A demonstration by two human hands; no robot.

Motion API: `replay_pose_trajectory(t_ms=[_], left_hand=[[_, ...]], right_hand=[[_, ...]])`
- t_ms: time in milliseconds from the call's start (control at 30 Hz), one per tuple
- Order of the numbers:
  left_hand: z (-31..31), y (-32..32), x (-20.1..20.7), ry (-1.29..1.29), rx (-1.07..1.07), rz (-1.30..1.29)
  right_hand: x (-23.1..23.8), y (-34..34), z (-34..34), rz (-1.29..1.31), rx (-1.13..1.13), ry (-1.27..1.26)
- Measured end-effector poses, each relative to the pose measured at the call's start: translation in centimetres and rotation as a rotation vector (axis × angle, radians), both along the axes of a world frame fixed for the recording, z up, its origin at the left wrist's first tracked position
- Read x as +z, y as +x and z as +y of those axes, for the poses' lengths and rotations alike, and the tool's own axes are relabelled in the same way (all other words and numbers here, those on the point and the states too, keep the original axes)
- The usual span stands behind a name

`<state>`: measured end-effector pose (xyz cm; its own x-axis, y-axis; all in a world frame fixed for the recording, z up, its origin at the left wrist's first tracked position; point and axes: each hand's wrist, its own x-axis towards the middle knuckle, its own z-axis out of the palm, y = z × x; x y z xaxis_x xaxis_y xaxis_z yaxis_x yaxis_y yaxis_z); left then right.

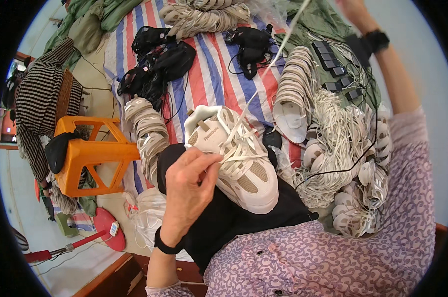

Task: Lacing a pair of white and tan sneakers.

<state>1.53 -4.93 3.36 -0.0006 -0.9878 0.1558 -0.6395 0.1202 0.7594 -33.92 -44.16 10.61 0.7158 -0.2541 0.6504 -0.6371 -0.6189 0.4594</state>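
Observation:
A white and beige sneaker (253,185) rests on the black cloth (293,210) over my lap, toe toward me. Its white shoelace (241,116) is partly threaded across the front. My left hand (191,180) is closed, thumb and forefinger pinching the lace beside the tongue. From there one long strand stretches taut up to the right and leaves the top edge. My right hand (355,12) is raised far up at the top right, its fingers cut off by the frame, near where the strand goes out. Both wrists wear black bands.
Stacked shoe uppers (295,94) and a heap of white laces (337,133) lie to the right. More uppers (147,133) stand left, black pouches (164,62) beyond. An orange stool (93,158) is at left, near a person in a striped top (41,99). A black cable (340,171) crosses the laces.

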Motion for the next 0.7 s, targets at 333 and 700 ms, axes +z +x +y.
replay_pose_trajectory(t_ms=[333,700], left_hand=[[-2.3,-4.2,-1.1,0.066,0.099,-0.396],[-3.9,-4.7,-1.6,0.084,0.023,-0.447]], right_hand=[[-13.7,13.0,26.3,-0.894,0.455,2.132],[-17.1,13.2,29.2,-1.196,0.352,2.267]])
